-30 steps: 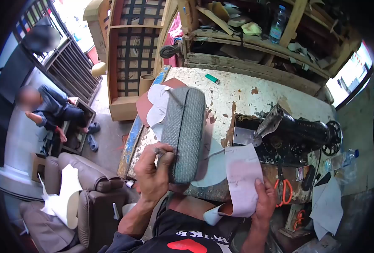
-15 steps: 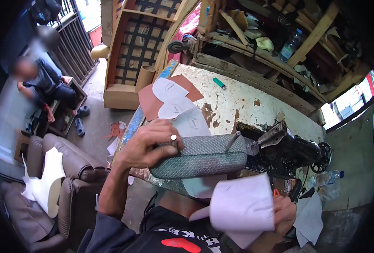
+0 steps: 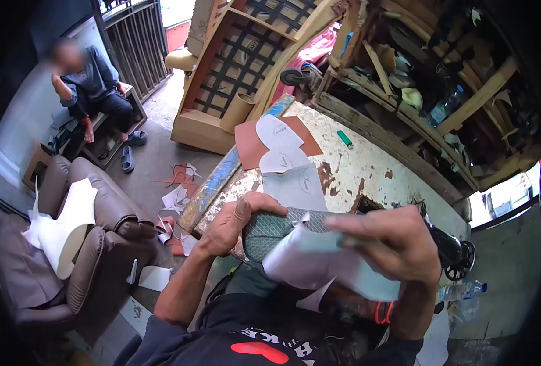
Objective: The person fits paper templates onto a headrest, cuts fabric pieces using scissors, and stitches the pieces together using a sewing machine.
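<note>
Gripping the left end of a grey padded block [image 3: 264,236] at the near edge of the worktop [image 3: 374,174], the left hand [image 3: 225,227] has curled fingers; the right hand [image 3: 401,244], fingers bent close, holds a pale sheet [image 3: 319,265] before it. A loose pinch could crease the sheet. The block looks textured, the sheet blurred.

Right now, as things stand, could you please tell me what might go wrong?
The pale sheet bends in the right hand and could crease. The grey padded piece might slip if the left hand loosens. Paper pieces lie near it on the bench and could be nudged askew.
</note>
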A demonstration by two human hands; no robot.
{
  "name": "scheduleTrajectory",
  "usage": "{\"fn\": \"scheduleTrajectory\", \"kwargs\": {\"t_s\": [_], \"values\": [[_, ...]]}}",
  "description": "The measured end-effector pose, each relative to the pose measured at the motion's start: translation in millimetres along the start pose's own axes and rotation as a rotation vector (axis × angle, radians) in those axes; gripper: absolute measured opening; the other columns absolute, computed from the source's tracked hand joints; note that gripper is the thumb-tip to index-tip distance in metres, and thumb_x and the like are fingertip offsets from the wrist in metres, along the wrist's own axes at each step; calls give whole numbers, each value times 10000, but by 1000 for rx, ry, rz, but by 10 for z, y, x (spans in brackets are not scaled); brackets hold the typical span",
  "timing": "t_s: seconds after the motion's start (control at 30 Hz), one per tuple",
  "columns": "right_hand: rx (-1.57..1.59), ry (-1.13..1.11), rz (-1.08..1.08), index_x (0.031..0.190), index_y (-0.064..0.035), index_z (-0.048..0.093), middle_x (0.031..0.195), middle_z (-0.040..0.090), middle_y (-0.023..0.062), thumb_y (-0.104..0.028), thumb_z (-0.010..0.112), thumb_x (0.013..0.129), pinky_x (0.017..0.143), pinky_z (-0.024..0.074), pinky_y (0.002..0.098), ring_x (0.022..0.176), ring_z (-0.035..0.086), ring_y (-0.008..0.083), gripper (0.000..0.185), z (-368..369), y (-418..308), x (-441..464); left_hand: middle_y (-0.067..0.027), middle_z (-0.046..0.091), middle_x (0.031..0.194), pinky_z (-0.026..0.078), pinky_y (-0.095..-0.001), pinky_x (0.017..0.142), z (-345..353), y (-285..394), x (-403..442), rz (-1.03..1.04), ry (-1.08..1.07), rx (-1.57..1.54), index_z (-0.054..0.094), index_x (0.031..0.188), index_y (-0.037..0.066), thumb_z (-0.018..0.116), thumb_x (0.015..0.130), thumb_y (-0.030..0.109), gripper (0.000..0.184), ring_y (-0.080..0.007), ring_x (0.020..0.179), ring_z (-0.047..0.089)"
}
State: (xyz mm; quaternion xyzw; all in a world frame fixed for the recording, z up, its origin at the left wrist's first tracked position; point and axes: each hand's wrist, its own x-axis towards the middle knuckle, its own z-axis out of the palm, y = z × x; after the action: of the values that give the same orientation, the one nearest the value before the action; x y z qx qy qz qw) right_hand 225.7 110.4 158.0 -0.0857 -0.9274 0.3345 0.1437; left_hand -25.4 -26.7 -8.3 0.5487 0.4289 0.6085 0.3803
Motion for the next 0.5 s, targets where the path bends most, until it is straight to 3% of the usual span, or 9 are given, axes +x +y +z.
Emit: {"fn": "scheduleTrajectory", "kwargs": {"t_s": [0.07, 0.13, 0.23, 0.3, 0.37, 0.43, 0.47, 0.5], "values": [[-199, 123, 165, 1148, -97, 792, 876, 764, 171, -76, 757, 893, 658, 585, 350, 747, 762, 295, 259, 111, 46, 14, -154, 695, 1216, 424, -427, 1100, -29, -13, 20, 57, -33, 72, 707, 1239, -9, 357, 1092, 615, 730, -294, 1209, 618], [-186, 110, 183, 1136, -88, 793, 875, 765, 165, -77, 763, 890, 659, 583, 347, 744, 760, 293, 248, 129, 76, -19, -163, 683, 1226, 407, -449, 1114, -68, 23, 38, 118, -115, 176, 709, 1236, 1, 439, 1056, 646, 722, -336, 1220, 611], [-152, 102, 240, 1091, -91, 809, 858, 765, 134, -91, 793, 874, 642, 570, 345, 721, 752, 274, 217, 74, 38, -112, -158, 679, 1239, 409, -453, 1114, -59, 98, 29, 136, -155, 269, 714, 1243, 12, 456, 1051, 639, 704, -325, 1235, 604], [-15, -153, 84, 1099, -134, 821, 767, 725, 78, -103, 814, 858, 588, 538, 340, 632, 707, 236, 242, -35, -2, -163, -158, 678, 1237, 408, -453, 1116, -60, 57, 1, 113, -129, 226, 718, 1244, 18, 462, 1051, 635, 696, -321, 1240, 601], [22, -338, -82, 1158, -233, 827, 592, 488, -27, -123, 833, 833, 465, 428, 314, 506, 556, 134, 343, -134, -122, -156, -157, 678, 1234, 408, -454, 1118, -57, 17, 1, 95, -99, 185, 721, 1246, 23, 468, 1050, 631, 687, -318, 1245, 597], [18, -317, -281, 1163, -251, 827, 589, 449, -37, -133, 838, 820, 448, 413, 315, 501, 538, 114, 362, -72, -204, -109, -171, 672, 1236, 410, -451, 1120, -45, -11, -6, 90, -73, 188, 728, 1246, 29, 406, 1049, 681, 753, -322, 1247, 596], [61, -286, -351, 1131, -165, 844, 546, 441, -33, -82, 831, 792, 411, 347, 318, 402, 470, 134, 349, -20, -203, -87, -171, 672, 1236, 410, -451, 1120, -40, -39, -18, 88, -74, 188, 728, 1246, 29, 406, 1049, 681, 753, -322, 1247, 596], [59, -284, -352, 1131, -165, 844, 546, 441, -33, -82, 831, 792, 411, 347, 318, 402, 470, 134, 349, 47, -199, -94, -181, 667, 1242, 403, -452, 1126, -45, -70, -15, 92, -66, 133, 736, 1231, 30, 347, 1041, 719, 814, -328, 1256, 588]]}}
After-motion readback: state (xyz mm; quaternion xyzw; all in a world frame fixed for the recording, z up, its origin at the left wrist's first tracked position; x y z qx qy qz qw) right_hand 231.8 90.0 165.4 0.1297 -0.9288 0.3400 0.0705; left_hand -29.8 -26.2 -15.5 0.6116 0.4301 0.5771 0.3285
